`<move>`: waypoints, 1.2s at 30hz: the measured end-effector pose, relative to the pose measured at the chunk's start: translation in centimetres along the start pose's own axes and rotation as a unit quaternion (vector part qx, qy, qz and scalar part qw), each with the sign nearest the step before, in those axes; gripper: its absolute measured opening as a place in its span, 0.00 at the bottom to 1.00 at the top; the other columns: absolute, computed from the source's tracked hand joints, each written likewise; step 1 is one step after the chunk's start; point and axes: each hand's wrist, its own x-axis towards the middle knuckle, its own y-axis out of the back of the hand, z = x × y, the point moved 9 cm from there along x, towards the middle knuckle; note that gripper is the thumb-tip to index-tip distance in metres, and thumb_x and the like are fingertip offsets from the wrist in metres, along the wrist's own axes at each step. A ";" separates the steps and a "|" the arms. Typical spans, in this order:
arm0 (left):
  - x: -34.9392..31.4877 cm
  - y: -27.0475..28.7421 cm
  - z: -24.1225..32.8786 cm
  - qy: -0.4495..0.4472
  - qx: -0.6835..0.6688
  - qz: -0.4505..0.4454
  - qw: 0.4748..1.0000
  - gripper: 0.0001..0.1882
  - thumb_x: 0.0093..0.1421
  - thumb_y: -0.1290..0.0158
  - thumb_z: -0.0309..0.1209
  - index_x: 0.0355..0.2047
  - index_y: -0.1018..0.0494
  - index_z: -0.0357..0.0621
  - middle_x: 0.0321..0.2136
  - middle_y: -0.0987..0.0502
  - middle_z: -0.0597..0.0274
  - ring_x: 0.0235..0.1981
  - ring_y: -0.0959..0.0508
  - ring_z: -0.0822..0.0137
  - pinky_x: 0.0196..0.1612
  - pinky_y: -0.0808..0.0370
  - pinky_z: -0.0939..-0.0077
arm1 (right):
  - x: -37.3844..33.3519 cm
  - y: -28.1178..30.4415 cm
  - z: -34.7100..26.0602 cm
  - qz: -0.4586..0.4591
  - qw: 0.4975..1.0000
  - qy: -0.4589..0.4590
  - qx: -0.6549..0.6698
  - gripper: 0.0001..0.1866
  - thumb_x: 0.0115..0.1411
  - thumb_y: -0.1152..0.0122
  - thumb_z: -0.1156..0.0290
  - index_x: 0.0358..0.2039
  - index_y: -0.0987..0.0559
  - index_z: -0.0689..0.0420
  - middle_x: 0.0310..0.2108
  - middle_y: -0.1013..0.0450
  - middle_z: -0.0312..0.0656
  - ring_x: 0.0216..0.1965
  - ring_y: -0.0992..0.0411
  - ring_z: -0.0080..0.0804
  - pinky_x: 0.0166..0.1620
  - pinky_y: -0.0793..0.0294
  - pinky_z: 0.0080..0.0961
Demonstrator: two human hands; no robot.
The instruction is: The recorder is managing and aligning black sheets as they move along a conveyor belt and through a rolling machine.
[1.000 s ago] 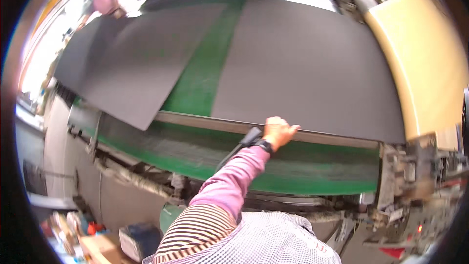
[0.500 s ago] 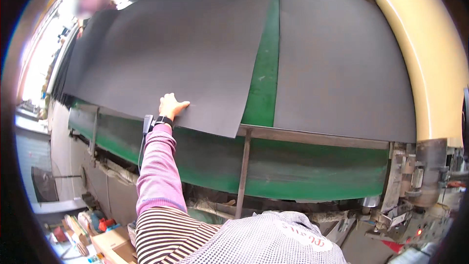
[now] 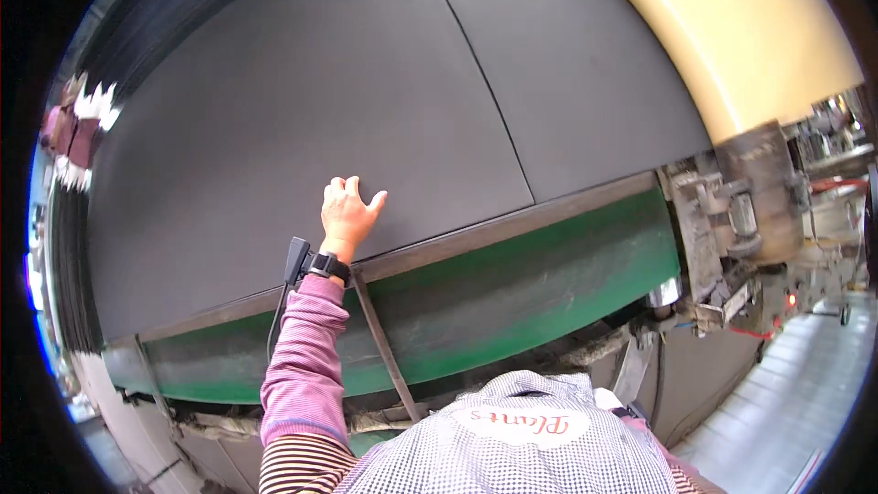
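Observation:
My left hand (image 3: 350, 212) lies on a large dark grey sheet (image 3: 293, 101), close to its near edge, with fingers forward and the thumb spread to the right. A black watch (image 3: 326, 265) is on that wrist, beside a small dark device with a cable. To the right lies a second dark grey sheet (image 3: 576, 64); only a thin dark seam shows between the two. Both sheets rest on a machine bed, over a green belt (image 3: 512, 274) that shows below the front rail. My right hand is out of view.
A wide cream-coloured roll (image 3: 722, 27) spans the right end, above metal brackets (image 3: 732, 210). Layered dark sheet edges (image 3: 75, 274) hang at the left end. Part of a person in maroon (image 3: 78, 133) shows at the far left. A metal strut (image 3: 384, 343) crosses the belt.
The left sheet has moved right against the other sheet, covering the green gap, and its near edge now lies along the rail. My left hand stays on it. The view has turned.

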 end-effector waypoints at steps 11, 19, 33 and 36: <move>-5.5 8.5 -18.8 0.047 0.317 0.056 0.946 0.17 0.64 0.59 0.37 0.30 0.25 0.41 0.24 0.24 0.52 0.30 0.24 0.54 0.34 0.27 0.59 | -1.2 -1.4 1.8 0.008 0.999 -0.037 -0.019 0.17 0.54 0.54 0.63 0.34 0.19 0.58 0.37 0.25 0.54 0.41 0.26 0.51 0.44 0.28 0.41; -8.1 2.8 -17.8 0.075 0.085 0.016 0.993 0.17 0.62 0.55 0.40 0.25 0.28 0.38 0.27 0.27 0.53 0.33 0.27 0.53 0.39 0.31 0.61 | -3.2 -0.9 2.5 -0.013 0.989 -0.144 0.026 0.18 0.53 0.53 0.62 0.38 0.20 0.57 0.40 0.26 0.52 0.44 0.27 0.48 0.47 0.30 0.38; -7.1 -2.0 10.9 -0.083 0.085 0.058 0.991 0.27 0.57 0.50 0.49 0.46 0.31 0.37 0.36 0.26 0.49 0.42 0.29 0.52 0.46 0.31 0.61 | -1.0 -2.2 1.1 0.086 0.995 -0.048 0.026 0.16 0.57 0.56 0.68 0.35 0.20 0.59 0.37 0.26 0.54 0.40 0.26 0.50 0.44 0.27 0.41; -6.3 -2.5 16.5 -0.125 0.076 0.092 0.985 0.23 0.56 0.50 0.51 0.33 0.29 0.40 0.28 0.25 0.53 0.34 0.25 0.52 0.39 0.29 0.60 | -0.5 -3.8 2.1 0.081 0.995 -0.047 0.036 0.16 0.56 0.56 0.67 0.34 0.20 0.59 0.36 0.25 0.54 0.40 0.26 0.50 0.43 0.27 0.41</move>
